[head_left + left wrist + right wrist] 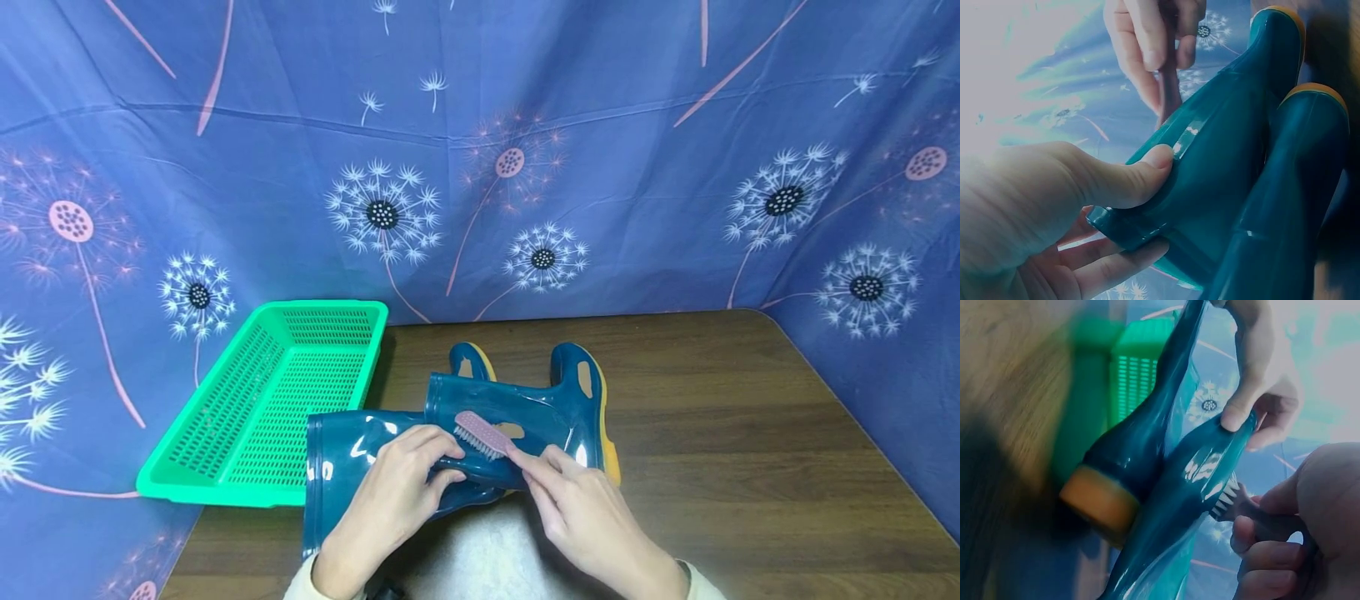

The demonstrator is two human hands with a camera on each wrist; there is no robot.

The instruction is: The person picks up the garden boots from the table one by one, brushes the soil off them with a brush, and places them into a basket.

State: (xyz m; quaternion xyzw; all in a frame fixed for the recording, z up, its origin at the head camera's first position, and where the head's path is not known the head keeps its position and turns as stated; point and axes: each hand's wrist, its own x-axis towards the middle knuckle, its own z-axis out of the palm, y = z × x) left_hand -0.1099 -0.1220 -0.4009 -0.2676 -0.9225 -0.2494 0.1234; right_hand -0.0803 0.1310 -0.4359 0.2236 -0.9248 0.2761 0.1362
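Two glossy teal rain boots with yellow soles lie on their sides over the table, one overlapping the other. My left hand (405, 483) grips the shaft of the upper boot (528, 400) near its opening. In the left wrist view, the thumb presses on the outside of this boot (1210, 137) and fingers curl under the rim. A pink scrub brush (480, 429) is in my right hand (585, 512), its white bristles down against the boot's shaft. The right wrist view has the brush (1227, 506) at the shaft's side. Beneath is the lower boot (341, 467), its toe pointing away.
A green perforated plastic basket (262, 417) stands at the left, right beside the lower boot's shaft. The brown wooden table (735, 442) extends to the right. A blue cloth with dandelion prints (622, 167) hangs behind the table and along its sides.
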